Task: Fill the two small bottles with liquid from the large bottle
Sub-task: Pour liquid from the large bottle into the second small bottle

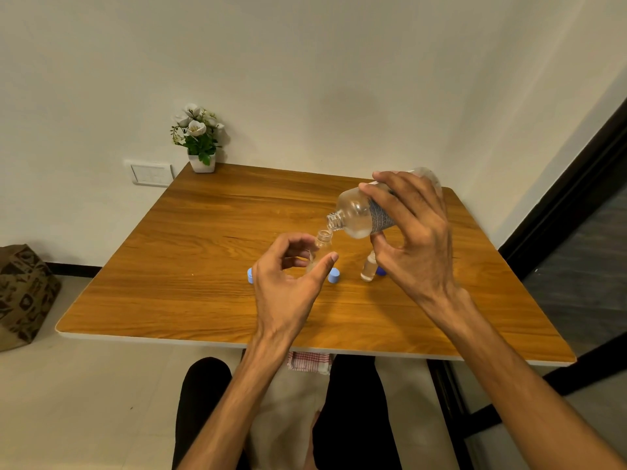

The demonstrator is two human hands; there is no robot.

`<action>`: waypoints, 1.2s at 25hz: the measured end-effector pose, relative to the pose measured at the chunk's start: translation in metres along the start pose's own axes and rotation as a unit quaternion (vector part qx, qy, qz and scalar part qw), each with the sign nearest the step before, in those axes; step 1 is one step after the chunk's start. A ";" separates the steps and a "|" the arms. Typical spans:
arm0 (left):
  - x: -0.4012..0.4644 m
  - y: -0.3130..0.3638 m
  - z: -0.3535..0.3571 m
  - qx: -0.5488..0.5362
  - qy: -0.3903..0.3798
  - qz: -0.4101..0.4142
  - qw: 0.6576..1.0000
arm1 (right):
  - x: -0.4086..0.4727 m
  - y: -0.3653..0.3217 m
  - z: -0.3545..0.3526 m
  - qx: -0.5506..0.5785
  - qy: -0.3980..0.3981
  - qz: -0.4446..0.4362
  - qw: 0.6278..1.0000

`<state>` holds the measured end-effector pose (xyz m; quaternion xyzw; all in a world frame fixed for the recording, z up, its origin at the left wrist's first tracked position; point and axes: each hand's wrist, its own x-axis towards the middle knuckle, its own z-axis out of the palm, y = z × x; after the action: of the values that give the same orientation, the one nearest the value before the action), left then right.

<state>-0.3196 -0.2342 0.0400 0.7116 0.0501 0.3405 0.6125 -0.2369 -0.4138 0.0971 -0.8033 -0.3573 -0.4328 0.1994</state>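
Gripping the tilted large bottle (364, 212) in the right hand (412, 232), mouth just above a small bottle (320, 245). Curling left hand (288, 279) fingers around that small bottle. Standing nearby on the table (169, 266): second small bottle (369, 268).

A square wooden tabletop (210, 293) with a pale edge band stands against a plain cream wall (305, 79). At its far left corner sits a small white pot of artificial white flowers with green leaves (198, 137). A white wall switch plate (151, 173) is mounted just left of that corner. A brown patterned bag (23, 293) rests on the floor beyond the left edge. A red-and-white checked cloth (309, 361) hangs below the near edge.
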 end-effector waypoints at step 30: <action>-0.001 0.001 0.000 -0.012 0.004 -0.004 1.000 | 0.007 -0.003 -0.003 -0.007 -0.014 -0.009 1.000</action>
<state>-0.3205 -0.2347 0.0406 0.7024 0.0517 0.3415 0.6223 -0.2380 -0.4112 0.1047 -0.8071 -0.3644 -0.4262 0.1848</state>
